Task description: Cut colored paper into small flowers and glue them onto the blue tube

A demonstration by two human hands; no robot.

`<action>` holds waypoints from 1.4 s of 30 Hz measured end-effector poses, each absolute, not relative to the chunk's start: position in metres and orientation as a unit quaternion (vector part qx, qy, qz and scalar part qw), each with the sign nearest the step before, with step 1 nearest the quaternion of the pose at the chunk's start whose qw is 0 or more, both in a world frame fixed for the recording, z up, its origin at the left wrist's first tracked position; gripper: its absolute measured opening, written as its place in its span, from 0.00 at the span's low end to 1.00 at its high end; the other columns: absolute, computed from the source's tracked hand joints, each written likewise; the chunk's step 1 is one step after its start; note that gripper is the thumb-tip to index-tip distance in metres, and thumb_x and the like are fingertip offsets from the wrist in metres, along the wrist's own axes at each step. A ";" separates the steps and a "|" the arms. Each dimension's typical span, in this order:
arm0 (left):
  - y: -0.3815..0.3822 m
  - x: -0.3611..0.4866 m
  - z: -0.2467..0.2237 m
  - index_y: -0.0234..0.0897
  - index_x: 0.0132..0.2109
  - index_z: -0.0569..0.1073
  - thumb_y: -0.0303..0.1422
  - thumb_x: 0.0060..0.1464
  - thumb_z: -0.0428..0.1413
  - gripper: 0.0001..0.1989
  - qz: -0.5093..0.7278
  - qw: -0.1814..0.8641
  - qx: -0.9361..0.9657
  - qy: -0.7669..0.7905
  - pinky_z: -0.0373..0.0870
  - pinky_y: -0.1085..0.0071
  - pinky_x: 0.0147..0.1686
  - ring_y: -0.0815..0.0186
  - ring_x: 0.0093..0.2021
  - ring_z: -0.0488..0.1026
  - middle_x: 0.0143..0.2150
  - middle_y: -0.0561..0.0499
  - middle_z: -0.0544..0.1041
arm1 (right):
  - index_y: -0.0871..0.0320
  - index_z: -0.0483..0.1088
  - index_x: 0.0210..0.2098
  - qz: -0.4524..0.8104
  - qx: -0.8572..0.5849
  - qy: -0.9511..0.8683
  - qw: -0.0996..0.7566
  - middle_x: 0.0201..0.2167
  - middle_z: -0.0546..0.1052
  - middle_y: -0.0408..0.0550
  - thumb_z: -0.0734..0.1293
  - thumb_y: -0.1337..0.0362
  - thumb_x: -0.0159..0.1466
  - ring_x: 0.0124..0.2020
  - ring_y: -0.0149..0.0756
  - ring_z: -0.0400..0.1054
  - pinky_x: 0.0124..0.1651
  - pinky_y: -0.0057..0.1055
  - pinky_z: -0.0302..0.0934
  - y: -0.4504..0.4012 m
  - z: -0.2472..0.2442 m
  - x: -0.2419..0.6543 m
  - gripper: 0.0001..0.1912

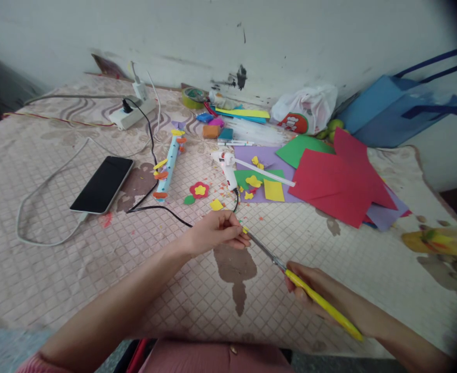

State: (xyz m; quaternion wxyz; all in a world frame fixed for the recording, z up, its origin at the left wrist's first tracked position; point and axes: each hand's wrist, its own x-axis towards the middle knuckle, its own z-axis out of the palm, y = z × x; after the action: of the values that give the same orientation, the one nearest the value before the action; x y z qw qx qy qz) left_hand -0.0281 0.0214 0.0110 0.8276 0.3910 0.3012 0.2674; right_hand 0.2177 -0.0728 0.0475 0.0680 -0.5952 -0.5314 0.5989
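My right hand (312, 287) grips a pair of scissors (324, 305) with yellow handles, its blades pointing up and left. The blade tips meet a tiny yellow piece (245, 229), paper or foam, pinched between the fingers of my left hand (216, 230). Just beyond the left hand lie a yellow scrap (216, 205), a red flower with a yellow centre (199, 190) and a green leaf (189, 199). A white glue gun (227, 168) with a long glue stick rests behind them, its black cord passing under or behind my left hand.
A decorated light-blue strip (169, 167) and a phone (103, 185) on a cable lie left. At the back stands a power strip (133, 114). Red sheets (329, 181), yellow cutouts (254, 181), a plastic bag (306, 109) and a blue bag (399, 111) are on the right.
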 end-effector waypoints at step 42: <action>0.019 -0.026 0.009 0.30 0.30 0.65 0.35 0.47 0.60 0.13 0.272 0.817 0.407 0.306 0.74 0.73 0.34 0.67 0.32 0.77 0.30 0.47 0.78 | 0.56 0.63 0.27 0.567 -0.597 -0.565 0.055 0.25 0.68 0.43 0.62 0.55 0.58 0.28 0.31 0.63 0.28 0.25 0.59 -0.079 0.036 0.226 0.12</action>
State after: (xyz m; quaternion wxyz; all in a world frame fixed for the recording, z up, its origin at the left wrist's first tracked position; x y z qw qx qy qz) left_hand -0.0256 0.0191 0.0089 0.8166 0.4066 0.3063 0.2719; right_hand 0.2257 -0.0787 0.0360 0.0555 -0.5971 -0.5651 0.5666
